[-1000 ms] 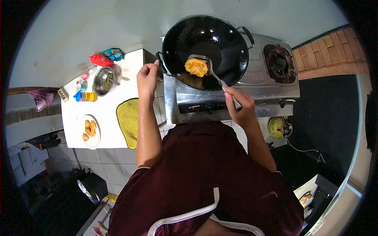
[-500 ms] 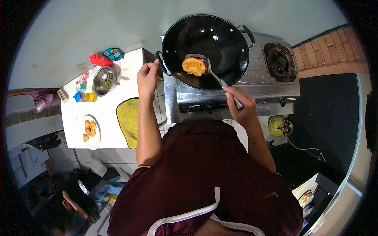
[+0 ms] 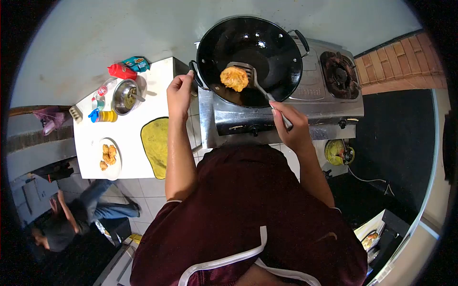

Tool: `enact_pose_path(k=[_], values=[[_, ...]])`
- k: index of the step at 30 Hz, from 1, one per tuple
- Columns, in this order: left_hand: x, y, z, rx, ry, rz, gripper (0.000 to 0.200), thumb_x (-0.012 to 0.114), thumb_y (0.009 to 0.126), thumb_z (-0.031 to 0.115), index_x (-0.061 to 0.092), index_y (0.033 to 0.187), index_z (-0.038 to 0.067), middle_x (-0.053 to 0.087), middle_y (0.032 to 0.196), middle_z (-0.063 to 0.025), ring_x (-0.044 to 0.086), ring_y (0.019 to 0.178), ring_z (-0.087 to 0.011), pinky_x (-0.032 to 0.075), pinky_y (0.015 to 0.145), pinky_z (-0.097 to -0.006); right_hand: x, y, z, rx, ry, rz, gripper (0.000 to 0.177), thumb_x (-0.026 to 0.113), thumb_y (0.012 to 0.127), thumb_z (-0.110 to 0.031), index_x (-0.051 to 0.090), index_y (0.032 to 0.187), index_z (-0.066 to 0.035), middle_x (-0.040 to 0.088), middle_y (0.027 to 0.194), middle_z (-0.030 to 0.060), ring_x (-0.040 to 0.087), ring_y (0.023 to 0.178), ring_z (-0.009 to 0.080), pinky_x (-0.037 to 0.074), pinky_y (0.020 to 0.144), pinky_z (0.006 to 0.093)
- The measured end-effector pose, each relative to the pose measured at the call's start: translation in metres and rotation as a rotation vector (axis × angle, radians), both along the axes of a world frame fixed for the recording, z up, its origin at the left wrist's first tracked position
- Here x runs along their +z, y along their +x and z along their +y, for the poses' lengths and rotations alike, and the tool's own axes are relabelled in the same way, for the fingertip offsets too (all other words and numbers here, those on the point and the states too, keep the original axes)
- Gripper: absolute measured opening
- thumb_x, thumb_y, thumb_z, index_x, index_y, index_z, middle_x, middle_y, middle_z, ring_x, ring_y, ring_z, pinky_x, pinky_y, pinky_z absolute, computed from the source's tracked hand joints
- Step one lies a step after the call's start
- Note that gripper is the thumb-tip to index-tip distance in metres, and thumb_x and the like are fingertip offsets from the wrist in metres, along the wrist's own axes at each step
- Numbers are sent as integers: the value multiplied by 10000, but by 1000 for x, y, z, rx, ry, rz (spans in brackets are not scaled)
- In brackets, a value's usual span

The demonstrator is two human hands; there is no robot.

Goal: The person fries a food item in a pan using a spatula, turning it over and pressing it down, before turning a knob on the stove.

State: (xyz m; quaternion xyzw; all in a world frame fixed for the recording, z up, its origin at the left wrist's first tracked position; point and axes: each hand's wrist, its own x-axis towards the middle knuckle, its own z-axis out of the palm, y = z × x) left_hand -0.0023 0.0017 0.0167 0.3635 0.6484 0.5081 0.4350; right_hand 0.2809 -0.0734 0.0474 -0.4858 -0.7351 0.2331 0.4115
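A black wok point(image 3: 267, 33) sits on the left burner of a steel gas stove point(image 3: 286, 112). My left hand point(image 3: 179, 94) grips the wok's left handle point(image 3: 194, 74). My right hand point(image 3: 292, 125) holds a metal slotted spatula point(image 3: 260, 86) by its handle. A golden fried piece point(image 3: 234, 78) rests at the spatula's blade, near the wok's front left wall.
A white counter point(image 3: 129, 138) to the left carries a plate of fried pieces point(image 3: 109, 157), a yellow cloth point(image 3: 156, 145), a steel bowl point(image 3: 125, 97), bottles and a red packet point(image 3: 122, 72). The right burner point(image 3: 339, 71) is bare. Another person point(image 3: 71, 221) moves on the floor, lower left.
The spatula has tilted and the fried piece has shifted slightly towards the wok's front left. The person on the floor has moved left and up. My left hand stays on the handle.
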Motion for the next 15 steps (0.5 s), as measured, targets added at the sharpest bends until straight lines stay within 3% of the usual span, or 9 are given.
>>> enact_pose_path(k=[15], values=[[-5, -1, 0, -4, 41, -9, 250, 651, 877, 295, 584, 723, 110, 438, 598, 88, 325, 509, -17, 229, 464, -199, 1, 0, -1, -14, 69, -34, 152, 612, 844, -35, 650, 990, -11, 680, 940, 162, 675, 864, 293, 530, 747, 349]])
